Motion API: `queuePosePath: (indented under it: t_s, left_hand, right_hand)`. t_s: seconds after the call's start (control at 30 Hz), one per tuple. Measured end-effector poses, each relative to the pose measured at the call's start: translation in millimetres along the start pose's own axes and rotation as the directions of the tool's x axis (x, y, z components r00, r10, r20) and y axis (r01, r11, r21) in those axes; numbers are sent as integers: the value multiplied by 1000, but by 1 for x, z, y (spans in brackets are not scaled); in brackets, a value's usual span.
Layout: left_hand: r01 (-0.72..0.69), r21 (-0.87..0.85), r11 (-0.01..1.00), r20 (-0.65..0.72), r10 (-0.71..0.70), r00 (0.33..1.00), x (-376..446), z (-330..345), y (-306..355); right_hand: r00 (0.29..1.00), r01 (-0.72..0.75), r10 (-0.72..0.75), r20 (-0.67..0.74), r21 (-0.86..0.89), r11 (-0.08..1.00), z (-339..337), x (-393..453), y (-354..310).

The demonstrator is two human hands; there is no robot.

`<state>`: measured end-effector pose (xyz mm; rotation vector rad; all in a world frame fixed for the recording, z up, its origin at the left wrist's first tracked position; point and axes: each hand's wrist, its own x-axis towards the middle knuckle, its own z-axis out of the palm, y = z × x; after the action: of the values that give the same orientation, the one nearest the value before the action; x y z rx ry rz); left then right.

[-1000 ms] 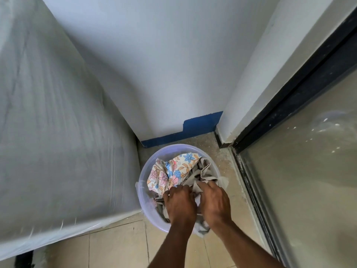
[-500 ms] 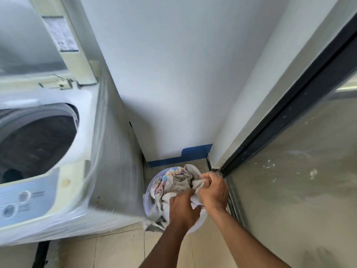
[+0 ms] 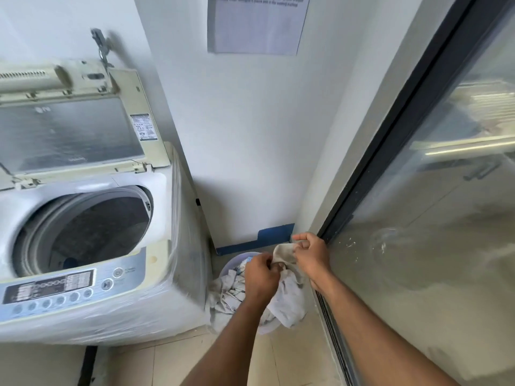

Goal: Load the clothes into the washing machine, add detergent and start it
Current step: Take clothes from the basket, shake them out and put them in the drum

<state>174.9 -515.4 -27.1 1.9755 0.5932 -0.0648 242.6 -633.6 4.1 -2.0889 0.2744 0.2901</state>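
Left hand and right hand both closed on a pale cloth, lifted above the clothes-filled tub on the floor; just left, washing machine, lid raised, drum open.

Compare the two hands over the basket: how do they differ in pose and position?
1. The right hand is raised, pinching a beige cloth up; the left hand sits lower, among the clothes.
2. The right hand is by the glass door; the left hand is nearer the washer.
Shared: both have a closed grip on fabric above the basket.
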Motion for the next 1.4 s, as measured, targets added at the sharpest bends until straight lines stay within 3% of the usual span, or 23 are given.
queuePosePath:
  t_s: [0.17,0.27,0.37,0.47,0.67,0.9,0.97,1.13,1.2,1.27,1.4]
  left_hand:
    - [5,-50,999,-87,-9,996,-9,-40,45]
    - [-29,-71,997,-140,18,990,-12,-59,74]
    - [-70,-142,987,-155,47,987,-18,-74,103]
    - [-155,-174,972,-166,126,978,-24,-90,129]
    - [-307,-193,932,-233,260,937,-32,-134,172]
    - [-288,-192,938,-298,224,928,-25,-169,176]
    - [-322,-184,929,-282,264,922,-30,-175,177]
    - [-461,-234,856,-259,402,878,-47,-184,194]
    - [-481,-156,863,-211,446,870,-52,-184,199]
    - [-497,-27,868,-189,483,855,-57,-180,203]
    - [-511,109,852,-256,521,814,-56,-173,209]
  right_hand:
    - [948,238,-213,236,-81,968,-18,-27,-19]
    - [897,435,-402,187,-206,876,-21,-47,-21]
    - [822,544,-561,97,-423,724,-27,-64,-25]
    - [761,596,-648,35,-434,676,-35,-69,-44]
    - [783,567,-609,-127,-259,782,-59,-68,-113]
    - [586,729,-763,-273,-233,644,-87,-66,-198]
    - [540,772,-802,-255,-231,593,-92,-70,-225]
    - [509,817,-823,-253,-160,554,-102,-83,-273]
    - [483,832,-825,-294,-140,537,-107,-88,-296]
    - [417,865,-844,-338,-137,483,-117,-96,-327]
    - [196,920,-810,-552,-182,346,-165,-120,-407]
